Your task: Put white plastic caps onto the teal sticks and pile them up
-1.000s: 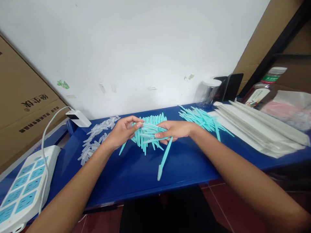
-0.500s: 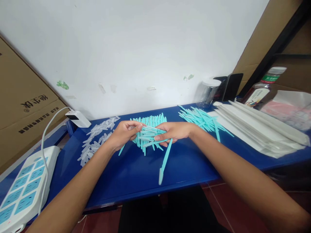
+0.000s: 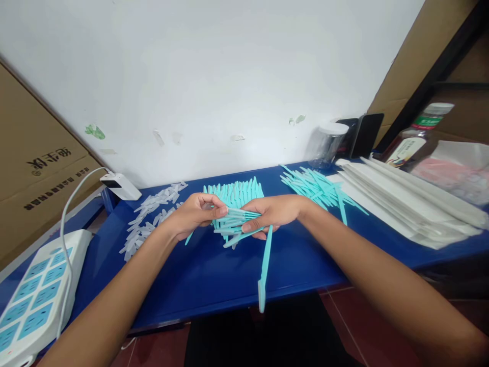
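My right hand [image 3: 273, 211] is closed around a fanned bunch of turquoise eyebrow razors [image 3: 244, 216], their pale capped ends pointing left. One razor [image 3: 264, 270] hangs down below that hand, over the table's front edge. My left hand [image 3: 202, 211] pinches at the tips of the bunch with thumb and forefinger; a small clear cap seems to be between them, though the fingers hide most of it. Behind both hands lies a row of razors [image 3: 237, 191], partly covered by them. Loose clear caps [image 3: 153, 211] are spread beside my left wrist.
A second razor pile [image 3: 315, 186] lies to the right, beside stacked white sleeves [image 3: 412, 209]. A clear jar [image 3: 328, 145], dark phone-like slabs [image 3: 365, 136] and a bottle [image 3: 414, 135] stand behind. A power strip [image 3: 40, 285] and a white charger [image 3: 121, 187] are at left.
Both hands have shifted slightly downward with the bunch. The hanging razor has swung closer to vertical and its lower end is further down and right.
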The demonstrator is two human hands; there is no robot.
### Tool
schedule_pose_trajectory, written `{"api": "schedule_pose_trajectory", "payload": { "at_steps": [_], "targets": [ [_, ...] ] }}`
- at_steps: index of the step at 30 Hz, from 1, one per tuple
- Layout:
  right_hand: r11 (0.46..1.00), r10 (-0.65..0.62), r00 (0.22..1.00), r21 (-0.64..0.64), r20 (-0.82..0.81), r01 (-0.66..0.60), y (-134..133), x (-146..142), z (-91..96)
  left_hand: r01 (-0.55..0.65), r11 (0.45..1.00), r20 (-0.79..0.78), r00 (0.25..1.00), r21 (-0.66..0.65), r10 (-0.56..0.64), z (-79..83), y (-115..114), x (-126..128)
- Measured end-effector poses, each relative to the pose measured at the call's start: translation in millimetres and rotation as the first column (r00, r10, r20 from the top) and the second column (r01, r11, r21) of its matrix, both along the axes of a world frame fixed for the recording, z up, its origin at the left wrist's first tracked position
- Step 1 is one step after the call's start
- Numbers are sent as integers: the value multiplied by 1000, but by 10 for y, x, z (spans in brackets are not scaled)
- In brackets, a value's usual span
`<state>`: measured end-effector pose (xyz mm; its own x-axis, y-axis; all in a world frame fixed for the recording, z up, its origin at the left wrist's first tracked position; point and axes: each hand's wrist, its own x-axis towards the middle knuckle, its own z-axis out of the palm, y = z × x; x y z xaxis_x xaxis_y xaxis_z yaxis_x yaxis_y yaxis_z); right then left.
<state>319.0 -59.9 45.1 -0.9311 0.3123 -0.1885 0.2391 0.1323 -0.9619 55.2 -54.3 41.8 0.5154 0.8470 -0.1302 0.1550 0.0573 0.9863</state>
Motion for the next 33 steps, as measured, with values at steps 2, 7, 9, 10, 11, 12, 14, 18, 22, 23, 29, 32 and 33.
{"api": "schedule_pose_trajectory", "payload": {
  "at_steps": [2,7,9,10,11,12,14,18,22,23,29,32,33],
  "targets": [
    [1000,19,1000,9,2,-19,-14,-3,19,29,998,-4,1000,-49,-29,-13,0,-1],
    [997,72,997,2,-3,-72,-50,-23,68,167,965,77,985,-204,-154,-41,-5,22],
    [996,91,996,7,9,-91,-63,-41,76,236,938,102,971,-255,-217,-61,-2,26],
    [995,101,995,10,13,-101,-70,-51,76,264,926,106,964,-271,-244,-74,2,25],
    [994,112,994,9,13,-112,-76,-62,75,287,917,106,958,-278,-268,-89,7,22],
    [993,121,993,1,8,-121,-82,-72,73,306,911,104,952,-277,-289,-104,12,18],
    [991,128,992,-28,-7,-128,-92,-87,67,326,913,94,945,-247,-312,-130,19,11],
    [988,134,990,-73,-40,-136,-93,-92,60,304,941,97,951,-147,-292,-161,22,12],
    [988,126,991,-85,-50,-130,-76,-81,58,321,934,117,945,-159,-305,-177,17,21],
    [988,125,991,-86,-49,-129,-72,-78,56,327,930,121,943,-166,-310,-176,14,26],
    [986,134,990,-94,-36,-137,-67,-60,47,278,957,82,959,-84,-271,-112,-43,76],
    [984,150,988,-95,-40,-154,-74,-46,55,264,965,35,964,-10,-263,-91,-71,94],
    [983,151,988,-97,-43,-155,-74,-41,56,256,967,31,966,15,-256,-90,-76,98]
  ]
}}
